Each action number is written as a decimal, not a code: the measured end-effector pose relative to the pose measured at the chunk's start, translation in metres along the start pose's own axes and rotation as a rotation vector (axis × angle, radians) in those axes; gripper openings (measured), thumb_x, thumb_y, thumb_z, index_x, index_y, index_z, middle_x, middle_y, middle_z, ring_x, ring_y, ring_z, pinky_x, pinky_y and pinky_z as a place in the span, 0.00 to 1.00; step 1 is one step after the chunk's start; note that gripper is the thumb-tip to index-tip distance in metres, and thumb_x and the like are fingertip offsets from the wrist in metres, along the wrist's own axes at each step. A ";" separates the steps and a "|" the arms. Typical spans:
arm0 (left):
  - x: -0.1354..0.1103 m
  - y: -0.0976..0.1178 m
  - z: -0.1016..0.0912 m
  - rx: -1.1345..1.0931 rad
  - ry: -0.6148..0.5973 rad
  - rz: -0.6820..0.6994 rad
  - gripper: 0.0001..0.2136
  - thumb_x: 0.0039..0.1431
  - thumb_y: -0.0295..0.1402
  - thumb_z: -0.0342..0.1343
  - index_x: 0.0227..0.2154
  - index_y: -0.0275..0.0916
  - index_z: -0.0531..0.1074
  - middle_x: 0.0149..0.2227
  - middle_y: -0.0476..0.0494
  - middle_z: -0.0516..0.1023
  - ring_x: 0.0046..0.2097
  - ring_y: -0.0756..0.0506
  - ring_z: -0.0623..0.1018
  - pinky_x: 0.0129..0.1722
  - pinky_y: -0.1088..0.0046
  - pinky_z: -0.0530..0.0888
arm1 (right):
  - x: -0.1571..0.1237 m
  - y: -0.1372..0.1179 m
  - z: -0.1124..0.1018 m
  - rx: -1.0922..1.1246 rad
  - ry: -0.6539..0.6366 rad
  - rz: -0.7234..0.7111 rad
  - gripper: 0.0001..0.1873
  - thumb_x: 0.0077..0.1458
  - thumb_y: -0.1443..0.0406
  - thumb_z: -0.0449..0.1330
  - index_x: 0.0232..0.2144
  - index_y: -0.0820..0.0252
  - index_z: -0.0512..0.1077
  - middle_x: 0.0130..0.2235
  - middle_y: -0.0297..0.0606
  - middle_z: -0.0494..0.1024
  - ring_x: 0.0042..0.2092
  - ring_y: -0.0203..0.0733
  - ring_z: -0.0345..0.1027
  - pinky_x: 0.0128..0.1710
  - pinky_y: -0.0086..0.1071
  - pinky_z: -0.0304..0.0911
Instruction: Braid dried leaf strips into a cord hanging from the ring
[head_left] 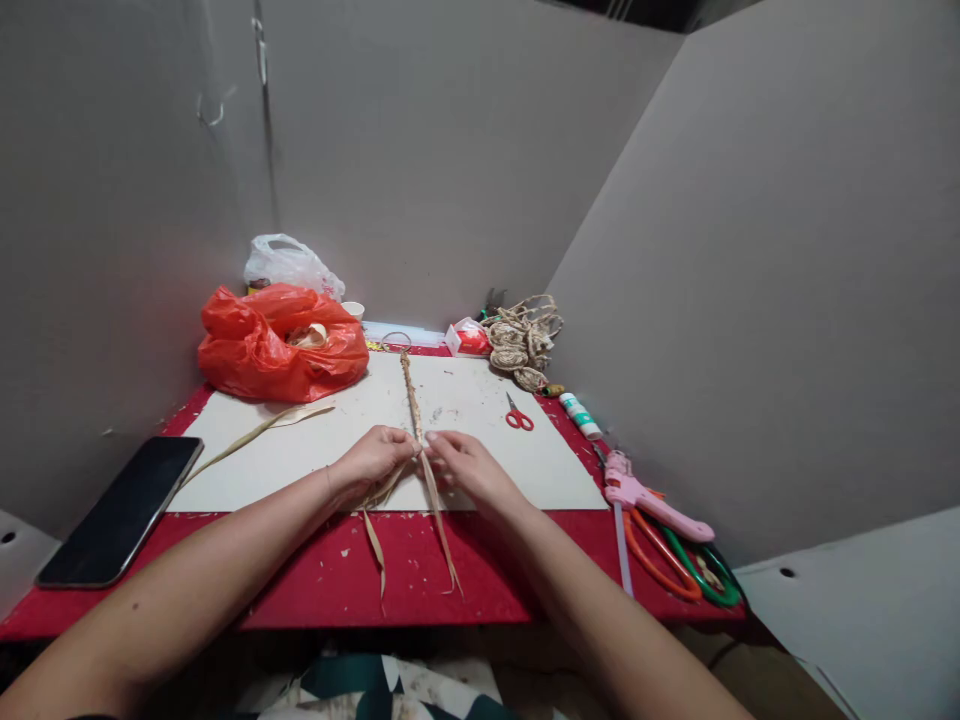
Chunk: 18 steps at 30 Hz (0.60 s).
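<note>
A narrow braid point(412, 392) of dry husk strips runs away from me over a white sheet point(472, 390), its far end by a thin ring point(397, 341). My left hand point(377, 456) pinches the braid's near end from the left. From the right, my right hand point(466, 462) has its thumb and fingers closed at the same spot. Loose husk strips point(435, 505) hang from between the hands toward the table edge, and another strip point(376, 552) dangles under my left hand. My fingers partly hide where the strips meet.
On the left lie a phone point(120, 510), a long husk strip point(240, 440) and a red plastic bag point(285, 345). Coiled rope point(521, 345), red scissors point(518, 415), a white-green roll point(580, 415) and a pink glue gun point(649, 500) are on the right. Grey panels point(450, 150) enclose the table.
</note>
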<state>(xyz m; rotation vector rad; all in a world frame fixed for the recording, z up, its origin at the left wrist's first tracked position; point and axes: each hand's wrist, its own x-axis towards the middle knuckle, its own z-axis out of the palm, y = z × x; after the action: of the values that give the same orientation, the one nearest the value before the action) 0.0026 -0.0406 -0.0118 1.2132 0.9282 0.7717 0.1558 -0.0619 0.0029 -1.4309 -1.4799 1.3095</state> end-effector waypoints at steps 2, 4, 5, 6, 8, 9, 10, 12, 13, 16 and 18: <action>-0.001 0.001 0.000 -0.036 -0.033 0.022 0.11 0.44 0.38 0.57 0.20 0.33 0.68 0.16 0.50 0.68 0.20 0.54 0.65 0.23 0.79 0.60 | 0.014 0.002 0.004 0.150 -0.210 0.167 0.17 0.57 0.55 0.48 0.25 0.62 0.64 0.17 0.30 0.65 0.15 0.29 0.53 0.15 0.23 0.50; -0.001 0.003 -0.001 -0.033 -0.046 0.032 0.10 0.44 0.36 0.57 0.19 0.33 0.68 0.17 0.48 0.70 0.22 0.53 0.67 0.26 0.77 0.63 | 0.022 0.004 0.005 0.194 -0.319 0.217 0.18 0.56 0.55 0.50 0.21 0.61 0.61 0.13 0.23 0.55 0.13 0.26 0.42 0.12 0.21 0.40; -0.001 0.004 -0.002 -0.015 -0.052 0.042 0.10 0.44 0.36 0.57 0.19 0.33 0.69 0.18 0.48 0.70 0.22 0.53 0.68 0.28 0.77 0.64 | 0.025 0.005 0.004 0.184 -0.348 0.207 0.18 0.56 0.55 0.51 0.21 0.61 0.61 0.12 0.22 0.52 0.12 0.25 0.39 0.11 0.21 0.37; -0.001 0.004 -0.003 0.005 -0.068 0.058 0.10 0.45 0.36 0.57 0.18 0.33 0.69 0.18 0.47 0.71 0.23 0.52 0.69 0.29 0.77 0.65 | 0.028 0.006 0.002 0.161 -0.376 0.190 0.18 0.55 0.55 0.52 0.21 0.62 0.62 0.12 0.21 0.50 0.13 0.25 0.38 0.11 0.21 0.36; 0.000 0.004 -0.004 0.043 -0.114 0.096 0.11 0.46 0.36 0.56 0.17 0.33 0.70 0.21 0.44 0.73 0.26 0.51 0.70 0.33 0.75 0.67 | 0.032 0.007 -0.004 0.103 -0.434 0.163 0.21 0.55 0.53 0.52 0.21 0.64 0.66 0.11 0.21 0.50 0.12 0.25 0.38 0.11 0.21 0.36; 0.001 0.003 -0.005 0.060 -0.127 0.109 0.12 0.46 0.37 0.56 0.17 0.32 0.70 0.22 0.43 0.73 0.27 0.50 0.71 0.33 0.75 0.67 | 0.034 0.008 -0.006 0.079 -0.459 0.159 0.22 0.55 0.52 0.51 0.20 0.64 0.67 0.10 0.21 0.50 0.12 0.25 0.38 0.11 0.21 0.36; 0.002 0.002 -0.006 0.077 -0.124 0.115 0.12 0.47 0.38 0.55 0.18 0.32 0.71 0.22 0.42 0.74 0.27 0.50 0.71 0.33 0.75 0.67 | 0.036 0.010 -0.008 0.065 -0.475 0.157 0.24 0.56 0.51 0.50 0.20 0.64 0.66 0.10 0.22 0.50 0.12 0.25 0.38 0.10 0.21 0.36; 0.004 0.000 -0.007 0.128 -0.083 0.117 0.13 0.48 0.38 0.55 0.20 0.32 0.72 0.22 0.42 0.74 0.26 0.50 0.71 0.31 0.75 0.67 | 0.038 0.012 -0.010 0.063 -0.476 0.160 0.24 0.55 0.51 0.50 0.17 0.63 0.64 0.08 0.22 0.50 0.11 0.25 0.39 0.10 0.21 0.36; 0.004 0.000 -0.008 0.162 -0.058 0.119 0.12 0.48 0.38 0.54 0.21 0.32 0.72 0.22 0.43 0.73 0.26 0.50 0.70 0.29 0.75 0.66 | 0.038 0.013 -0.009 0.084 -0.469 0.164 0.23 0.55 0.52 0.51 0.16 0.62 0.63 0.08 0.22 0.51 0.10 0.26 0.39 0.10 0.21 0.36; 0.000 0.004 -0.010 0.273 -0.021 0.113 0.10 0.50 0.36 0.53 0.24 0.32 0.71 0.22 0.46 0.71 0.24 0.53 0.66 0.26 0.78 0.63 | 0.035 0.014 -0.002 0.233 -0.408 0.193 0.18 0.54 0.59 0.52 0.16 0.61 0.61 0.09 0.22 0.53 0.10 0.25 0.38 0.09 0.21 0.36; -0.006 0.012 -0.010 0.355 -0.051 0.086 0.09 0.51 0.35 0.52 0.24 0.32 0.70 0.20 0.49 0.68 0.22 0.54 0.62 0.23 0.79 0.60 | 0.031 0.013 0.005 0.315 -0.333 0.196 0.16 0.54 0.62 0.51 0.17 0.61 0.62 0.09 0.22 0.53 0.10 0.25 0.37 0.08 0.22 0.35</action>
<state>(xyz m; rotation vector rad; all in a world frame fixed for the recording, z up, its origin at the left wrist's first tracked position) -0.0089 -0.0396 -0.0003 1.5840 1.0032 0.6570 0.1502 -0.0340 -0.0158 -1.2150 -1.2812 1.8841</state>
